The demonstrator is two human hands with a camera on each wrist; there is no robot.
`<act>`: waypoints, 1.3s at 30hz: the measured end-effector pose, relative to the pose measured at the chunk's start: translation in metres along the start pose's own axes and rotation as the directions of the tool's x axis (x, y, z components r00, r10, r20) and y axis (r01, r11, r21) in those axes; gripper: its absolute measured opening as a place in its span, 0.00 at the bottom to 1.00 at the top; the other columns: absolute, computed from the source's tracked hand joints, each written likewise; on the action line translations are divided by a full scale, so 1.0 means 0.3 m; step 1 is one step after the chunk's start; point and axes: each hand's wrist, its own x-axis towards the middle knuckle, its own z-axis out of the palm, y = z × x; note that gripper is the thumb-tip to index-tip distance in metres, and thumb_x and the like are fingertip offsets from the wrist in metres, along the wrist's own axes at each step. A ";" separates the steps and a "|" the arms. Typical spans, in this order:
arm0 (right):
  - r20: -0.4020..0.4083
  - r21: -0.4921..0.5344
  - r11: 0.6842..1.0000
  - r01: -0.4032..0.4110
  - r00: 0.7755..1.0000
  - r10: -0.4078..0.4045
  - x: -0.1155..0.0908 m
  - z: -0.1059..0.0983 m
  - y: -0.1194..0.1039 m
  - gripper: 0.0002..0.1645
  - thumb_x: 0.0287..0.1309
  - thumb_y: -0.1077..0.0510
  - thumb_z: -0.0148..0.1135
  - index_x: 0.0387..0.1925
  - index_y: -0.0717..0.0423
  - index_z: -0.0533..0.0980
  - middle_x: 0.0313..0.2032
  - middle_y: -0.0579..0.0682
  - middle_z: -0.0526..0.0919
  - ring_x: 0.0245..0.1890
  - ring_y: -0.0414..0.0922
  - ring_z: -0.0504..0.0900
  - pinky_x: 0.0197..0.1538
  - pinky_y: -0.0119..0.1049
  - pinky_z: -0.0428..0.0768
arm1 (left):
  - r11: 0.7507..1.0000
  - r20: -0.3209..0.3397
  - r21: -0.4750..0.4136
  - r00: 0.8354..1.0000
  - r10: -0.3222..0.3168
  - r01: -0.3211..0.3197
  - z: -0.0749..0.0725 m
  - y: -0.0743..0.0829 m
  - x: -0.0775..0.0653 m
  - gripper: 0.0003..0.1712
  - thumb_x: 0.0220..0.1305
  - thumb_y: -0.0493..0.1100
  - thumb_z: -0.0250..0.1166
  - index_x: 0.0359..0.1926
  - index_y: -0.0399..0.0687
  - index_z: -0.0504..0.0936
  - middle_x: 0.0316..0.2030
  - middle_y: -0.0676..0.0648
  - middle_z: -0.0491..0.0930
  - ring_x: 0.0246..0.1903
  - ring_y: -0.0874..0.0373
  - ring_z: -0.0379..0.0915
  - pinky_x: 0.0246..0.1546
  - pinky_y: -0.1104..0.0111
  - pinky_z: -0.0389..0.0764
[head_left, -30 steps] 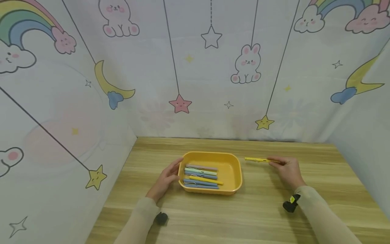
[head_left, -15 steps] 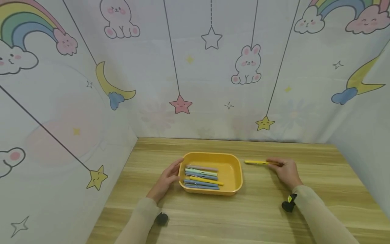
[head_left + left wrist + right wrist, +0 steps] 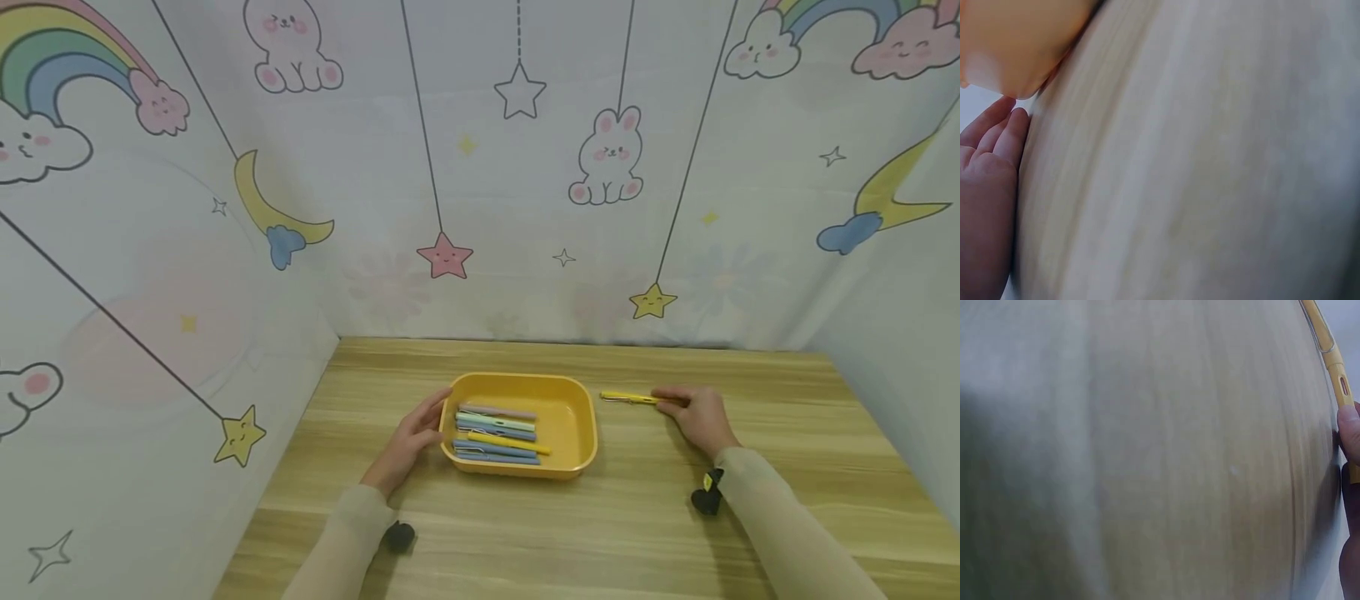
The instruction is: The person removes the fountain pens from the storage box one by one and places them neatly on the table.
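My right hand (image 3: 701,419) pinches a yellow pen (image 3: 628,398) by one end, to the right of the tray. In the right wrist view the thumb lies on the pen's barrel (image 3: 1335,370), whose metal clip and small oval window show. A yellow-orange plastic tray (image 3: 572,425) stands on the table. At its left wall rests my left hand (image 3: 407,442), fingers extended and thumb near the rim. The left wrist view has those fingertips right at the tray's side (image 3: 1016,44). Inside the tray lie a pinkish pen (image 3: 498,412), a mint green pen (image 3: 513,424), another yellow pen (image 3: 510,443) and several blue pens.
The wood-grain table (image 3: 600,533) reaches back to a white cloth wall (image 3: 510,308) printed with stars and rabbits. Similar cloth walls stand at the left and right. A dark wrist-worn device (image 3: 707,493) sits by the right sleeve, another dark piece (image 3: 400,537) by the left.
My right hand has shifted slightly left and toward me with the yellow pen, which has dipped a little and turned. My left hand and the tray have stayed in place.
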 end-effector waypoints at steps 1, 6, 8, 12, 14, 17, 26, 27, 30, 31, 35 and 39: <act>0.003 0.002 1.000 0.003 1.000 -0.003 0.001 0.001 -0.001 0.13 0.58 0.68 0.74 0.46 0.60 0.90 0.45 0.60 0.91 0.50 0.62 0.89 0.51 0.56 0.85 | 1.000 0.000 0.001 1.000 -0.001 0.001 0.000 0.000 0.000 0.42 0.68 0.30 0.57 0.80 0.62 0.65 0.79 0.43 0.62 0.78 0.45 0.57 0.77 0.51 0.56; 0.010 -0.011 1.000 0.024 1.000 -0.024 0.006 0.009 0.004 0.13 0.58 0.69 0.74 0.46 0.60 0.90 0.45 0.59 0.91 0.48 0.61 0.89 0.49 0.50 0.87 | 1.000 -0.002 -0.001 1.000 -0.003 0.003 0.001 0.000 0.000 0.42 0.68 0.30 0.57 0.80 0.61 0.65 0.79 0.44 0.61 0.79 0.46 0.56 0.78 0.52 0.56; 0.013 -0.021 0.999 0.030 0.999 -0.030 0.009 0.012 0.006 0.13 0.58 0.69 0.74 0.46 0.60 0.90 0.44 0.59 0.91 0.47 0.60 0.90 0.48 0.50 0.87 | 1.000 -0.002 0.000 1.000 -0.003 0.003 0.002 0.001 0.000 0.42 0.68 0.30 0.57 0.80 0.61 0.65 0.79 0.44 0.61 0.79 0.46 0.56 0.78 0.52 0.56; 0.025 -0.018 1.000 0.022 0.999 -0.021 0.014 0.012 0.002 0.13 0.59 0.69 0.73 0.46 0.61 0.89 0.45 0.60 0.91 0.48 0.61 0.89 0.50 0.56 0.86 | 1.000 -0.003 0.000 1.000 0.001 -0.001 0.002 0.001 0.002 0.42 0.69 0.30 0.57 0.80 0.62 0.65 0.79 0.44 0.62 0.78 0.47 0.57 0.77 0.53 0.56; 0.032 -0.014 1.000 0.018 0.999 -0.017 0.016 0.010 0.001 0.13 0.59 0.70 0.73 0.47 0.61 0.89 0.45 0.60 0.91 0.48 0.62 0.89 0.50 0.58 0.85 | 1.000 -0.003 -0.002 1.000 0.004 -0.004 0.002 0.000 0.002 0.42 0.69 0.29 0.57 0.80 0.62 0.65 0.79 0.44 0.63 0.78 0.47 0.58 0.77 0.53 0.57; 0.040 -0.011 1.000 0.022 0.999 -0.022 0.017 0.008 0.002 0.14 0.59 0.70 0.73 0.47 0.62 0.89 0.46 0.61 0.91 0.48 0.63 0.89 0.50 0.59 0.85 | 1.000 -0.003 0.001 1.000 0.003 -0.003 0.002 0.000 0.001 0.42 0.69 0.29 0.57 0.80 0.63 0.65 0.79 0.44 0.62 0.78 0.46 0.58 0.77 0.51 0.57; 0.057 -0.014 1.000 -0.002 0.998 0.003 0.014 -0.002 0.000 0.17 0.60 0.69 0.73 0.51 0.63 0.87 0.48 0.62 0.90 0.51 0.63 0.87 0.52 0.58 0.84 | 1.000 -0.002 0.011 1.000 0.010 -0.010 0.000 0.000 -0.001 0.43 0.68 0.30 0.57 0.80 0.63 0.64 0.79 0.43 0.62 0.78 0.44 0.57 0.78 0.49 0.55; 0.058 -0.015 1.000 -0.005 0.998 0.006 0.013 -0.005 -0.001 0.18 0.60 0.69 0.73 0.52 0.63 0.87 0.49 0.62 0.90 0.51 0.63 0.87 0.52 0.58 0.84 | 1.000 -0.003 0.012 1.000 0.009 -0.008 0.001 0.002 -0.001 0.43 0.68 0.30 0.57 0.80 0.63 0.65 0.79 0.43 0.62 0.78 0.45 0.57 0.78 0.49 0.56; 0.060 -0.018 1.000 -0.011 0.998 0.012 0.011 -0.014 -0.006 0.20 0.60 0.68 0.73 0.54 0.64 0.86 0.50 0.63 0.89 0.53 0.65 0.86 0.53 0.60 0.84 | 1.000 -0.005 0.009 1.000 0.001 -0.001 0.002 0.003 -0.001 0.43 0.68 0.30 0.57 0.80 0.63 0.65 0.79 0.42 0.62 0.78 0.45 0.58 0.77 0.50 0.57; 0.062 -0.016 1.000 -0.017 0.998 0.018 0.010 -0.018 -0.008 0.20 0.60 0.67 0.73 0.55 0.64 0.85 0.51 0.64 0.88 0.54 0.66 0.85 0.54 0.61 0.83 | 1.000 -0.006 0.009 1.000 -0.002 0.002 0.002 0.003 -0.001 0.43 0.67 0.30 0.57 0.80 0.63 0.65 0.79 0.42 0.63 0.78 0.45 0.59 0.77 0.50 0.57; 0.083 0.001 0.998 -0.062 0.995 0.062 0.008 -0.036 -0.015 0.24 0.63 0.64 0.72 0.60 0.64 0.82 0.57 0.68 0.84 0.60 0.69 0.80 0.60 0.65 0.78 | 1.000 -0.008 0.011 1.000 -0.005 0.005 0.002 0.004 -0.003 0.43 0.67 0.30 0.57 0.80 0.63 0.65 0.78 0.41 0.63 0.77 0.44 0.60 0.77 0.50 0.57; 0.090 0.029 0.995 -0.093 0.992 0.090 0.007 -0.046 -0.022 0.27 0.65 0.62 0.71 0.64 0.64 0.80 0.62 0.67 0.80 0.65 0.69 0.77 0.65 0.66 0.74 | 1.000 -0.004 0.006 1.000 0.000 0.000 0.000 -0.001 -0.002 0.43 0.67 0.31 0.58 0.80 0.62 0.65 0.78 0.41 0.63 0.77 0.44 0.59 0.77 0.51 0.57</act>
